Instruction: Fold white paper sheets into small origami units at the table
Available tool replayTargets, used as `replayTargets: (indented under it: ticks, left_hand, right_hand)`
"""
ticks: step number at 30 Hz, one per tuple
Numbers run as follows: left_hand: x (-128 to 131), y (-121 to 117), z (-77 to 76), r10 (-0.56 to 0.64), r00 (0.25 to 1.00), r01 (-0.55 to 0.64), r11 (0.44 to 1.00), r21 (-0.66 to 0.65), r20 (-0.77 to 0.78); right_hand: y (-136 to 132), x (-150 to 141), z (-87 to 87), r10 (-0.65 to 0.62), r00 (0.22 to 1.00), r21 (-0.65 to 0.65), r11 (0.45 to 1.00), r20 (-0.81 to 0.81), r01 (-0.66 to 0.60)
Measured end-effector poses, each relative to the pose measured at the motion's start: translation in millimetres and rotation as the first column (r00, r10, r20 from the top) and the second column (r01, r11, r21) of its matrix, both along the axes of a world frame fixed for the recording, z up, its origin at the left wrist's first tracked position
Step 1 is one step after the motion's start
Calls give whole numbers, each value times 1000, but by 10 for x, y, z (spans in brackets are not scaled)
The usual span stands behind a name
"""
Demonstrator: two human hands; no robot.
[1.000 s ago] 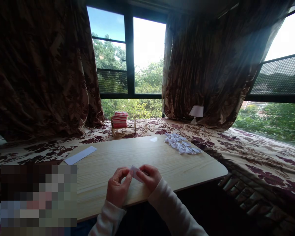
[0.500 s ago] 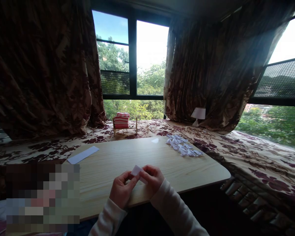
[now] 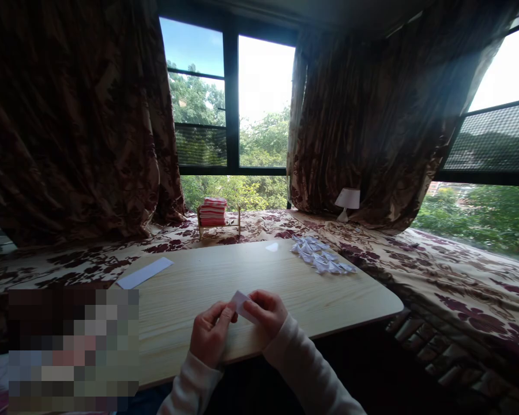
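Observation:
A small folded piece of white paper (image 3: 241, 302) is held between my two hands over the table's near edge. My left hand (image 3: 211, 333) pinches its left corner between thumb and fingers. My right hand (image 3: 266, 312) grips its right side, with the thumb lying across the face of the paper. Part of the paper is hidden behind my fingers. Farther off, on the right of the table, lies a cluster of several small folded white paper pieces (image 3: 322, 256). A flat stack or strip of white paper (image 3: 145, 272) rests at the table's left edge.
The pale wooden table (image 3: 207, 271) has a rounded right corner. One small white piece (image 3: 271, 246) lies at its far edge. Beyond, on the flowered cloth, stand a little rack with folded striped cloths (image 3: 213, 212) and a white lamp (image 3: 347, 202). Curtains frame the windows.
My left thumb and fingers have shifted slightly left along the paper, so more of its face shows between my hands. My right hand stays nearly in place. The view has moved a little.

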State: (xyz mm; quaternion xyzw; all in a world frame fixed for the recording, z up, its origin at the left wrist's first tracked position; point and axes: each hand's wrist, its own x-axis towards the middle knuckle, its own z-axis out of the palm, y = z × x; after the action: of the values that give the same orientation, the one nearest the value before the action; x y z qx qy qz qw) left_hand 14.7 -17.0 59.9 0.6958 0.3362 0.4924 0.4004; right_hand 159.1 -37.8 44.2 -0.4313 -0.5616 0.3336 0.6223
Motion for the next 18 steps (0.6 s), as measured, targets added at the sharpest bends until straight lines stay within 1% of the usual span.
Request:
replayTargets:
  ticks: [3,6,8,12,18]
  left_hand:
    - [-10,3,-8,17,1000,-18,1000,7,15]
    - [-9,29,-35,10,1000,-10,1000,-9,22]
    - [1,46,-47,-20,1000,21,999,-35,22]
    - [17,51,-39,-119,993,119,990,-71,2]
    - [6,61,-25,-179,982,174,982,-81,-61]
  right_hand:
    - [-17,-10,15,-3,1000,0,1000,2,3]
    - [-19,-4,9,-5,1000,-2,1000,5,5]
    - [-15,10,-2,-14,1000,-1,1000,6,14]
    - [-13,24,-9,-16,1000,-1,1000,11,16]
    - [-47,-22,39,4,999,-1,1000,45,-4]
